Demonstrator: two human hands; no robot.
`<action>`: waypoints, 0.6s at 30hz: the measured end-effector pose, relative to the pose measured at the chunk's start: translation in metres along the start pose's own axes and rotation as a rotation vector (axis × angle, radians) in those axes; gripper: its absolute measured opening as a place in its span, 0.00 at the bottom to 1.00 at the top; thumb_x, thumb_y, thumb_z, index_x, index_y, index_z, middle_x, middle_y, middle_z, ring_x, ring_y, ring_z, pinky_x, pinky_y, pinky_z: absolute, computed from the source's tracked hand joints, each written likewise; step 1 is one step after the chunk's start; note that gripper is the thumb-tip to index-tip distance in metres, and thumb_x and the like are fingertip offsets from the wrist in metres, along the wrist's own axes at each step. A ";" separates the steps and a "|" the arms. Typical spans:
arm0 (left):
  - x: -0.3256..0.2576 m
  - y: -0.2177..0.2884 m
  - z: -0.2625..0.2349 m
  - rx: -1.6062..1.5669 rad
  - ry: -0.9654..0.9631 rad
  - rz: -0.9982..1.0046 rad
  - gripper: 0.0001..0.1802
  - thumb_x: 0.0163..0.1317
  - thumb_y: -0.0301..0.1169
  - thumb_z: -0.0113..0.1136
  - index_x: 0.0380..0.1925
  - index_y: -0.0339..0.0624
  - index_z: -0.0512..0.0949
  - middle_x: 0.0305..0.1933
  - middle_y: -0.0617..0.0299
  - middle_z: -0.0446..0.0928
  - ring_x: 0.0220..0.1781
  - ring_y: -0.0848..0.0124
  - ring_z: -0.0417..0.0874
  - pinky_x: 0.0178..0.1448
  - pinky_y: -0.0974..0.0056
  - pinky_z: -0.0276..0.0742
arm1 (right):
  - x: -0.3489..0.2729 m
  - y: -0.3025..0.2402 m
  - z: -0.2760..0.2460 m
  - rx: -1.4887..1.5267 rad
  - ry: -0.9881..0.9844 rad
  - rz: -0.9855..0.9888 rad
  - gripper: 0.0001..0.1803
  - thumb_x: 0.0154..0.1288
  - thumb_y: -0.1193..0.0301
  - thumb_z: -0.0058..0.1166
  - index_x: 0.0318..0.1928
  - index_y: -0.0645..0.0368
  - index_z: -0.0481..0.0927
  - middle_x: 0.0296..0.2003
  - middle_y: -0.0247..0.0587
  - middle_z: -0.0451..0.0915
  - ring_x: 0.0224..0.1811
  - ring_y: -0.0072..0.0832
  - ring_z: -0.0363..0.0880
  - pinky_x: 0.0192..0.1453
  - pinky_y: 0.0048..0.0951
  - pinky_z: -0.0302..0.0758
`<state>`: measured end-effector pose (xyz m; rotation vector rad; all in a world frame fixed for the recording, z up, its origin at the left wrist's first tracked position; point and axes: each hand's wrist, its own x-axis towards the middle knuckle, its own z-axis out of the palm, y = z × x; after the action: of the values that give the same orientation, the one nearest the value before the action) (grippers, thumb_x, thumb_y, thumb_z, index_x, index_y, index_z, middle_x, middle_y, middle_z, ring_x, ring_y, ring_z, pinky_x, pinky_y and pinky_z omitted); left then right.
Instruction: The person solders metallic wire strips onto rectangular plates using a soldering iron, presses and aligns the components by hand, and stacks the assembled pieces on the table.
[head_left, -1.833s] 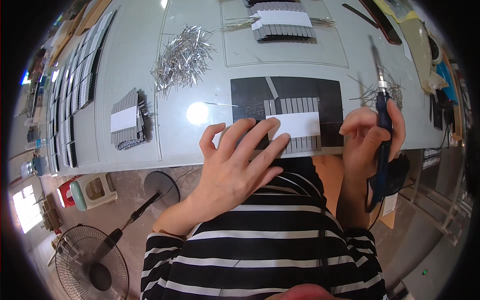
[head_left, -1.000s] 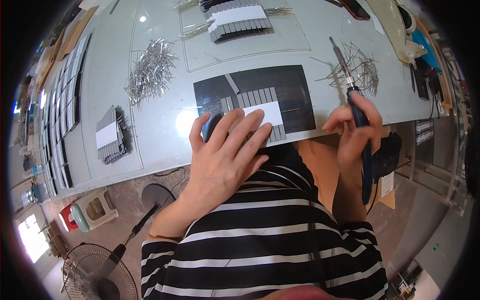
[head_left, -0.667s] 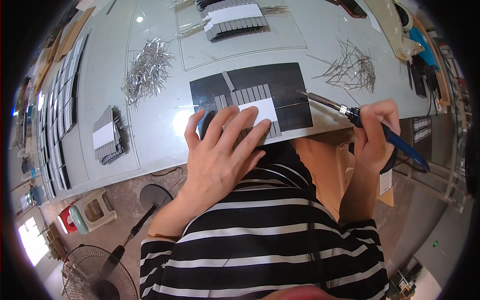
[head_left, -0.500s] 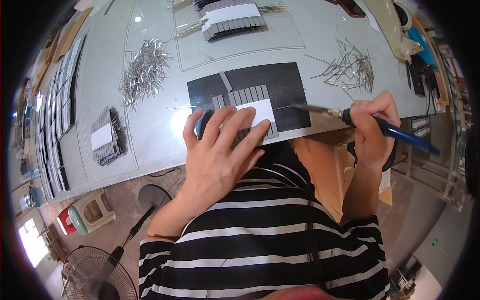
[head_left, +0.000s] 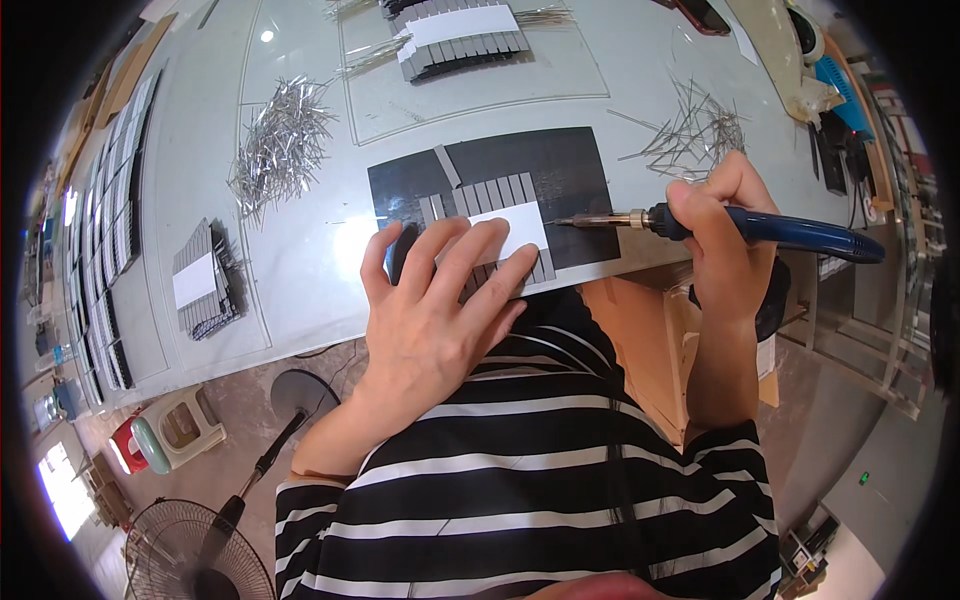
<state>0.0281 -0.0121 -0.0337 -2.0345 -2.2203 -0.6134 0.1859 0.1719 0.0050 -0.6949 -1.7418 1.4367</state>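
Note:
My left hand [head_left: 425, 315] lies spread over a row of narrow grey strips [head_left: 505, 188] joined by a white band [head_left: 522, 228], its fingertips pressing on the band. The strips rest on a black mat [head_left: 585, 165] near the table's front edge. A loose grey strip [head_left: 447, 165] sticks out at the row's far left corner. My right hand [head_left: 735, 230] is closed around the blue handle of a soldering iron [head_left: 800, 232]. The iron's tip points left over the mat, just right of the strips; whether it touches anything I cannot tell.
Silvery wire pieces lie in a heap [head_left: 285, 140] at left and a looser pile [head_left: 705, 130] at right. Banded strip stacks stand at the far middle [head_left: 460, 40] and at left [head_left: 197, 280]. A phone [head_left: 703, 15] lies at the far right; a fan [head_left: 195, 550] stands on the floor.
My right hand has moved slightly up and left, bringing the soldering iron's tip closer to the strips and the iron more level. My left hand stays on the band.

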 end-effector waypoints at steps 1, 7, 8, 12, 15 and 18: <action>0.000 0.000 -0.001 -0.002 -0.003 -0.003 0.28 0.51 0.39 0.73 0.55 0.60 0.79 0.60 0.65 0.72 0.62 0.62 0.71 0.71 0.45 0.51 | 0.001 0.000 0.001 -0.001 -0.002 0.001 0.16 0.60 0.79 0.60 0.21 0.57 0.67 0.18 0.20 0.64 0.22 0.07 0.55 0.25 0.16 0.51; 0.000 0.001 -0.001 -0.009 -0.010 -0.012 0.28 0.51 0.38 0.73 0.55 0.60 0.79 0.60 0.65 0.72 0.62 0.62 0.70 0.71 0.45 0.51 | 0.004 -0.008 0.005 -0.077 0.001 0.032 0.16 0.59 0.79 0.60 0.20 0.57 0.66 0.18 0.20 0.62 0.22 0.07 0.54 0.25 0.17 0.51; 0.000 0.001 -0.001 -0.006 -0.012 -0.013 0.28 0.51 0.38 0.73 0.55 0.60 0.79 0.60 0.66 0.72 0.63 0.62 0.70 0.71 0.45 0.51 | 0.005 -0.010 0.006 -0.099 -0.002 0.014 0.17 0.59 0.79 0.60 0.20 0.57 0.65 0.17 0.20 0.61 0.22 0.08 0.54 0.25 0.17 0.51; 0.001 0.000 0.000 -0.010 -0.009 -0.012 0.28 0.50 0.38 0.73 0.55 0.60 0.79 0.60 0.66 0.72 0.63 0.62 0.70 0.71 0.45 0.51 | 0.009 -0.015 0.003 -0.220 0.021 -0.070 0.17 0.59 0.79 0.59 0.20 0.57 0.65 0.18 0.20 0.61 0.23 0.08 0.55 0.25 0.17 0.52; 0.002 0.000 0.000 -0.010 -0.005 -0.009 0.29 0.50 0.38 0.73 0.55 0.61 0.79 0.60 0.66 0.72 0.63 0.62 0.70 0.71 0.45 0.51 | 0.009 -0.020 0.002 -0.245 0.061 -0.109 0.17 0.59 0.80 0.60 0.20 0.57 0.65 0.18 0.20 0.62 0.23 0.08 0.55 0.25 0.16 0.52; 0.000 0.000 0.001 0.003 -0.002 -0.011 0.30 0.49 0.38 0.73 0.56 0.60 0.78 0.61 0.66 0.72 0.63 0.62 0.70 0.70 0.44 0.51 | 0.006 -0.015 0.004 -0.250 0.104 -0.183 0.16 0.60 0.80 0.61 0.22 0.58 0.67 0.18 0.21 0.63 0.23 0.08 0.56 0.26 0.15 0.53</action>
<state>0.0280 -0.0117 -0.0349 -2.0242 -2.2337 -0.6091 0.1797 0.1715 0.0206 -0.7057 -1.8689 1.0531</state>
